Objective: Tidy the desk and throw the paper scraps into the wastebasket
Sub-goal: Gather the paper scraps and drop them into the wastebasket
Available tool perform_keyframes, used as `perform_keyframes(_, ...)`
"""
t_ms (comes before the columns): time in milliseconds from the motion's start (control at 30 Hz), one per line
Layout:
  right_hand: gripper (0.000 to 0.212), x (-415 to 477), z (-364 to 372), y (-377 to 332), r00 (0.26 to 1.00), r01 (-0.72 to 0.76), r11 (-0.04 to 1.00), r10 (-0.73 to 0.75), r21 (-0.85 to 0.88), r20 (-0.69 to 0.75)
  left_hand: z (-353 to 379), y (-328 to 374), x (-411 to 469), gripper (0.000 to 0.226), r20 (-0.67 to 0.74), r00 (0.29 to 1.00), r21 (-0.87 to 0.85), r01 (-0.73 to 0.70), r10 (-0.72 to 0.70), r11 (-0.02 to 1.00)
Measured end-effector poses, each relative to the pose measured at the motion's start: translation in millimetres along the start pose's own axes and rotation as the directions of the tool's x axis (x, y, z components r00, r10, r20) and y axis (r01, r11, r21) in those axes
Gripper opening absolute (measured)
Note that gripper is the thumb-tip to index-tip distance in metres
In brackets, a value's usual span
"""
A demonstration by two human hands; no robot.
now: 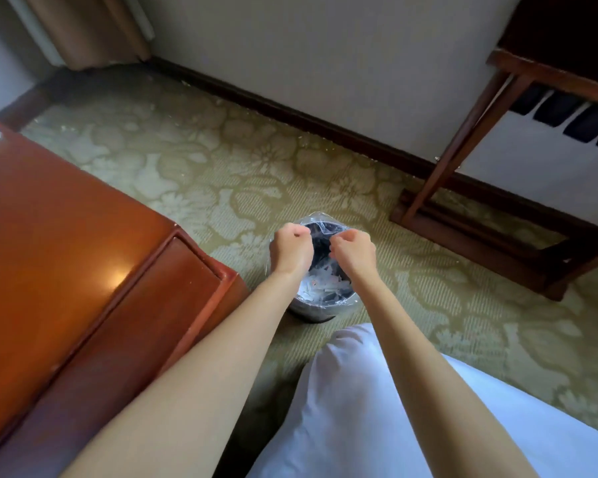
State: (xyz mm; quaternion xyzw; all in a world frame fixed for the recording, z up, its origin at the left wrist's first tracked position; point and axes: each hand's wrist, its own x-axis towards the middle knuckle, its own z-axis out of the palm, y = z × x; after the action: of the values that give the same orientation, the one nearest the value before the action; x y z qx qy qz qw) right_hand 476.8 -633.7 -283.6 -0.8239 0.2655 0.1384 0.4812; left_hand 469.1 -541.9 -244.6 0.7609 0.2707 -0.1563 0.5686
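Both hands are held side by side, close but apart; the left hand (291, 251) is curled into a fist, its fingers folded under against the palm; the right hand (354, 250) is likewise curled, its fingertips bent down and inward toward the left hand. Nothing is plainly seen held inside either set of fingers; whether a scrap or a fold of plastic is pinched there cannot be told.

Directly beneath the fingers the wastebasket (312, 313) is set on the carpet (221, 167); it is lined with a clear plastic liner (320, 220), whose crumpled edge is seen just beyond the fingers and in the gap between the two hands. Paper scraps (325, 288) are seen lying inside the wastebasket, below the wrists and nearer the person than the fingertips.

To the left of the fingers the corner of the polished wooden desk (66, 236) is seen, near the wastebasket but apart from it; beyond and to the right of the fingers a dark wooden luggage rack (497, 132) is placed against the wall (325, 46); far beyond and to the left a curtain (83, 29) is hung. Behind the wrists, nearer the person, a white garment (359, 408) is seen.
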Motion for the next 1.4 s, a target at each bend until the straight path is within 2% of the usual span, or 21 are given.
perform_keyframes(167,0.033,-74.1,-47.7,-83.0,0.956,0.249,0.965,-0.259,-0.087,-0.139,-44.2,61.4,-65.3,0.027,-0.082,0.961,-0.034,-0.269,0.265,0.963)
perform_keyframes(300,0.029,-151.1,-57.5,-136.9,0.884,0.447,0.894,-0.445,-0.017,-0.141,-98.3,96.8,-128.8,0.025,-0.196,0.861,-0.049,-0.486,0.469,0.872)
perform_keyframes(467,0.027,-253.6,-26.2,-179.4,0.782,0.624,0.780,-0.620,0.058,-0.069,-196.1,92.8,-198.9,0.023,-0.426,0.737,0.019,-0.572,0.524,0.820)
perform_keyframes(633,0.026,-352.5,45.9,-199.9,0.656,0.743,0.665,-0.745,0.069,0.122,-312.8,35.4,-253.2,0.024,-0.645,0.654,0.024,-0.500,0.395,0.866)
perform_keyframes(867,0.024,-486.5,162.5,-202.6,0.404,0.869,0.482,-0.819,0.107,0.407,-441.2,-76.8,-344.1,0.022,-0.877,0.448,0.027,-0.319,0.175,0.947)
perform_keyframes(1033,0.025,-568.2,238.2,-186.8,0.247,0.898,0.412,-0.766,0.157,0.593,-504.6,-150.6,-392.3,0.023,-0.944,0.331,-0.069,-0.196,0.000,0.978)
perform_keyframes(1400,0.027,-710.7,389.2,-162.6,-0.022,0.941,0.277,-0.522,0.194,0.852,-620.4,-272.8,-461.8,0.029,-0.968,0.167,-0.157,0.173,-0.186,0.972)
